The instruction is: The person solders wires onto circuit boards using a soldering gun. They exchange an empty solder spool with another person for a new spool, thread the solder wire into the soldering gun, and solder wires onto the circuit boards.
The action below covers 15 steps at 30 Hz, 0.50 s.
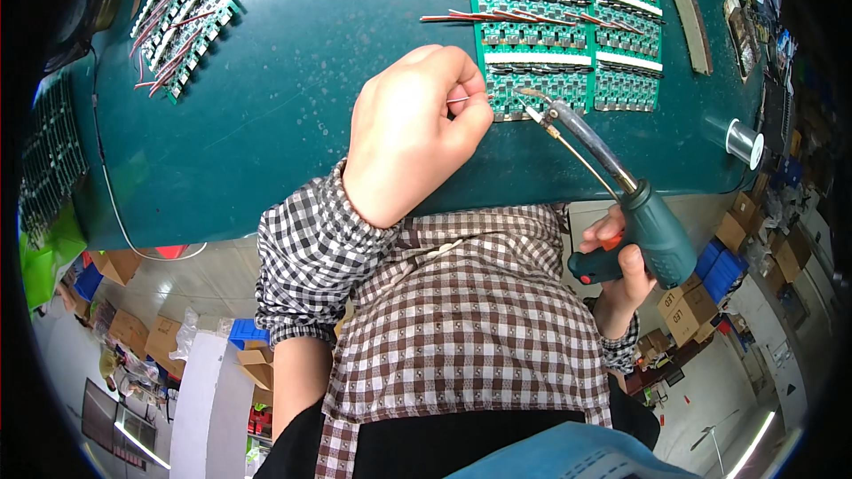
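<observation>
My left hand [417,129] is closed in a pinch on a thin wire [458,99], at the near left edge of a panel of green circuit boards [532,35]. Around the pistol grip of a green soldering gun [652,231] my right hand [621,270] is wrapped, below the table edge. The gun's bent tip and thin feed tube reach up to the panel's nearest row; whether the tip touches a board I cannot tell. Red and dark wires [506,16] lie across the farther rows, some sticking out past the left side.
A second circuit board panel [182,27] with wires lies at the far left of the green table [311,115]. A dark strip [685,9] stands along the right side. Farther right is a clear-and-white spool [744,144]. A cable [105,160] runs down the left edge.
</observation>
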Available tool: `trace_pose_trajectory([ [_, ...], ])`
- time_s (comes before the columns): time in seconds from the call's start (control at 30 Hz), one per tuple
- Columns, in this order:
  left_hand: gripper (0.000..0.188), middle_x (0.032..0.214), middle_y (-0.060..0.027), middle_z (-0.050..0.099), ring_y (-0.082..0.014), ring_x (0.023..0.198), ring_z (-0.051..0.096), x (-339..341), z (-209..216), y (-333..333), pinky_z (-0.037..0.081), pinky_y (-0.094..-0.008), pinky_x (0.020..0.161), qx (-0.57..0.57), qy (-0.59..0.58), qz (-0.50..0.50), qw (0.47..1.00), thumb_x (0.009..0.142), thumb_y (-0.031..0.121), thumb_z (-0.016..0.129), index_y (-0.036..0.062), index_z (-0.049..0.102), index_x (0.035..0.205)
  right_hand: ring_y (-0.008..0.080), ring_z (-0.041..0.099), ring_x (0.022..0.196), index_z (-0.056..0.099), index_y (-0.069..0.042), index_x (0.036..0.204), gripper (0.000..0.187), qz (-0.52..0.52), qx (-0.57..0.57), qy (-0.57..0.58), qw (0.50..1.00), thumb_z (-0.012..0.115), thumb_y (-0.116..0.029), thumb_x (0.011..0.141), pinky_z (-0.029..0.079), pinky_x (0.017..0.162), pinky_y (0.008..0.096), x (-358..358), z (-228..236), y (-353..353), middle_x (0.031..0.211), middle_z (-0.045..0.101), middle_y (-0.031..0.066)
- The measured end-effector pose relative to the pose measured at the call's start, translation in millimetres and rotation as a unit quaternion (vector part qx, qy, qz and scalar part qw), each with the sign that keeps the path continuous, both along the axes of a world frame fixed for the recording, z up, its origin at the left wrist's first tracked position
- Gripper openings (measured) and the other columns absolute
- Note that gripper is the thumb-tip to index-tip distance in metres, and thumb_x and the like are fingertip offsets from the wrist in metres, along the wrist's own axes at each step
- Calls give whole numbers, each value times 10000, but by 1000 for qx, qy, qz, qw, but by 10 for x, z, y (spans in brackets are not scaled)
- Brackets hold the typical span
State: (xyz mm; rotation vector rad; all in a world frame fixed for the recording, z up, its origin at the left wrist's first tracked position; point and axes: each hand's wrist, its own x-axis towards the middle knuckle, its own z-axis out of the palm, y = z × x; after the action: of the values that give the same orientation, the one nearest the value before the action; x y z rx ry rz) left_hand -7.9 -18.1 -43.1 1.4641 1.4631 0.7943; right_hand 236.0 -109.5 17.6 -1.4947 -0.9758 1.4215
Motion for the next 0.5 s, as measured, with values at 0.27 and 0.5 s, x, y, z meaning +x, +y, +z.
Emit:
trace_pose_trajectory([
  [0.27, 74, 715, -40, 550, -79, 598, 515, 21, -14, 3, 445, -211, 557, 20, 19, -3, 1000, 713, 15, 605, -9, 592, 781, 252, 626, 826, 556, 79, 1021, 384, 18, 3, -7, 1000, 676, -207, 795, 551, 700, 343, -24, 17, -22, 886, 590, 138],
  [0.5, 71, 712, -48, 554, -96, 599, 525, 33, -22, 5, 454, -223, 565, 27, 30, -1, 999, 710, 15, 603, -5, 586, 776, 241, 617, 827, 567, 54, 986, 346, 20, -4, -14, 1000, 686, -203, 788, 536, 716, 340, -37, 22, -26, 889, 588, 131],
])
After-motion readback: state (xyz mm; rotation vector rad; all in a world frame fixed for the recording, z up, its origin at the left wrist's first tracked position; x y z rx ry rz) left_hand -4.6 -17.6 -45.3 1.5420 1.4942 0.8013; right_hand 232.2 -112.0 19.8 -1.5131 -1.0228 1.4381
